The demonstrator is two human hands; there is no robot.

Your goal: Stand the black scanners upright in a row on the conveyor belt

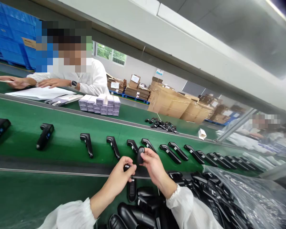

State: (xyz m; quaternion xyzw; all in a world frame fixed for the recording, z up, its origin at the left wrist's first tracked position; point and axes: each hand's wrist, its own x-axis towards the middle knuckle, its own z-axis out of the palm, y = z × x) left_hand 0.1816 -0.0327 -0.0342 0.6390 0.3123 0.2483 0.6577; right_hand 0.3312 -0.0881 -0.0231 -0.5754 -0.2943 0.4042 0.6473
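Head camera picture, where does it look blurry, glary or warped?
Head view: whitish glare streaks the clear plastic bag; head view: the scene looks soft and stretched toward the right edge, and the top right corner is dark; head view: the left hand and right hand look fairly sharp.

We see fairly bright, even light, with daylight in the window [111, 54] and a light strip [280, 14] glowing at upper right. Glare streaks the clear plastic bag [250, 190]; the right edge (its top corner darkened) looks stretched and soft, and two patches are pixelated.
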